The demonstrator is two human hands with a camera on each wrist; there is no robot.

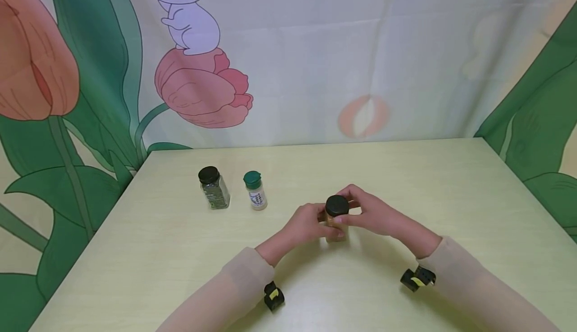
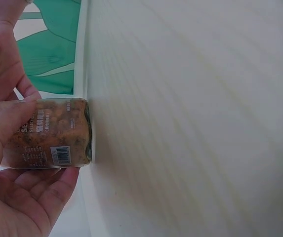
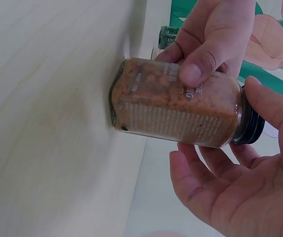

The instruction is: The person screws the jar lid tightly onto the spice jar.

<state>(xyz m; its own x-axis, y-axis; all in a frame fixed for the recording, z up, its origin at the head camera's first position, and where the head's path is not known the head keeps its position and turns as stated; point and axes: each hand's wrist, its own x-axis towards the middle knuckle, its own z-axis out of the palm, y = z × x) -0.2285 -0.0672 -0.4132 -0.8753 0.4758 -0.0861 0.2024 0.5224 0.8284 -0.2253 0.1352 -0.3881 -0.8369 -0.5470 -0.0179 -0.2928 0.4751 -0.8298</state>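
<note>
A glass spice jar (image 3: 156,101) with orange-brown seasoning and a black lid (image 1: 337,205) is upright between both hands, at or just above the tabletop. My left hand (image 1: 306,226) grips the jar's body, with its thumb across the printed side and its fingers round the other side. From the right, my right hand (image 1: 373,213) holds the top of the jar, thumb by the lid and fingers on the opposite side. White print and a barcode show on the jar's body in the left wrist view.
A black-lidded jar of green herbs (image 1: 217,192) stands at the back left of the pale wooden table (image 1: 135,252). Beside it is a small shaker bottle (image 1: 257,194) with a green cap. A printed curtain (image 1: 306,71) hangs behind the table's far edge.
</note>
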